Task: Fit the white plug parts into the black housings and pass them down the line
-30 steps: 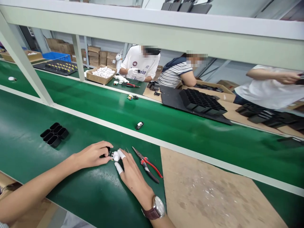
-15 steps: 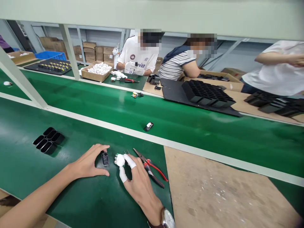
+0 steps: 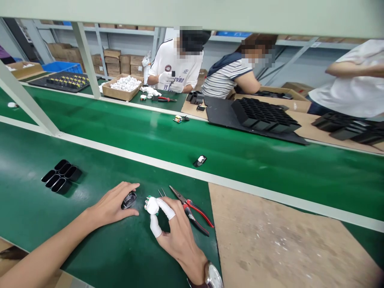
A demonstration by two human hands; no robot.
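Observation:
My left hand (image 3: 112,203) curls around a small black oval plastic case (image 3: 129,200), its open end facing my right hand. The thumb and index finger bracket the case, and it tilts against the inside of the hand. My right hand (image 3: 178,230), with white covers on thumb and index finger, pinches a small green circuit board with a white cap (image 3: 152,205). A short gap separates board and case. Two thin metal pins (image 3: 162,193) show just beyond the right fingertips; what they belong to is hidden. Red-handled long-nose pliers (image 3: 190,208) lie right beside that hand.
Several black cases (image 3: 61,176) stand grouped at left. Beyond a pale rail (image 3: 144,161), a green belt (image 3: 126,128) carries a black case with white inside (image 3: 200,161) and another part (image 3: 181,119). Cardboard (image 3: 270,240) covers the right side. Co-workers sit opposite; an upright post (image 3: 87,60) rises at left.
The black case has tilted over and sits deeper in my left hand. My right hand keeps its pinch on the board, nearly still. Parts on the belt have shifted right.

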